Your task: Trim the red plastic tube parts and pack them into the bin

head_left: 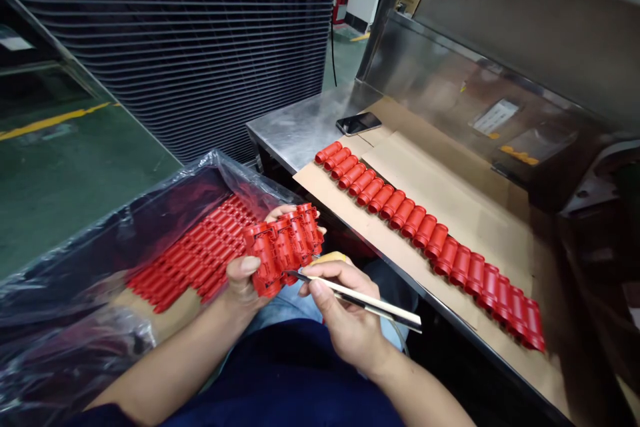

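Note:
Several red plastic cylindrical parts, side by side like one block, are gripped in my left hand, its thumb on the near left end and fingertips showing behind. My right hand pinches a slim tool with a pale handle and a dark tip. That tip touches or nearly touches the lower edge of the red block. On the cardboard-covered bench, a long row of red cylindrical parts runs from the far left toward the near right.
A plastic-lined bin at left holds stacked red parts. A phone lies on the metal bench, whose front edge runs beside my right arm. Dark stacked trays stand behind the bin. A metal panel backs the bench.

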`<move>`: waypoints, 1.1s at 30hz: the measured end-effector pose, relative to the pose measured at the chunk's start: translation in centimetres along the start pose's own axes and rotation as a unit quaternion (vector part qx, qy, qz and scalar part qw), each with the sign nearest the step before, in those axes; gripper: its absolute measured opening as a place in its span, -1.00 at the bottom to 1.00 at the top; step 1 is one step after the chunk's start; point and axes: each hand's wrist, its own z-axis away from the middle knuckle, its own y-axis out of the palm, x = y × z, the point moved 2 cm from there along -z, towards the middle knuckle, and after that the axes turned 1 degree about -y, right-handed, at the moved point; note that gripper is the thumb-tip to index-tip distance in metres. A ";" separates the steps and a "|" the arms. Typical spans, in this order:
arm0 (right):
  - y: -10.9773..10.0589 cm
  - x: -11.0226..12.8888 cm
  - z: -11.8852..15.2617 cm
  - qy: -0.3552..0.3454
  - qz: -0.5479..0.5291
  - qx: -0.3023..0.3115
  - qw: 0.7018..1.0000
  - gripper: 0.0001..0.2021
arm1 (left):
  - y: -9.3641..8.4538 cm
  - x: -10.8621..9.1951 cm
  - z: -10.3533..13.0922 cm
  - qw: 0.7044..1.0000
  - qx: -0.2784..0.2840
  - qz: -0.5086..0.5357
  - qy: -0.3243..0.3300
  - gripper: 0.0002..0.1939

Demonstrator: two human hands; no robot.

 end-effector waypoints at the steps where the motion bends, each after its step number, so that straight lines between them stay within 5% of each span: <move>1: 0.0 0.0 0.0 0.000 0.004 0.003 1.000 -0.85 | -0.1 0.0 0.0 1.000 0.000 -0.003 0.001 -0.12; 14: -0.9 0.9 -1.3 0.064 -0.026 0.066 0.995 -0.80 | -0.2 -0.1 0.4 1.000 -0.007 -0.013 -0.002 -0.11; 28: -0.4 1.8 -0.5 -0.111 0.123 0.044 0.985 -0.80 | -1.0 0.4 0.4 1.000 -0.001 0.014 -0.011 -0.15; 33: -0.5 1.4 -0.1 -0.251 0.212 0.076 0.941 -0.66 | -0.1 0.2 0.3 1.000 -0.006 0.009 -0.013 -0.15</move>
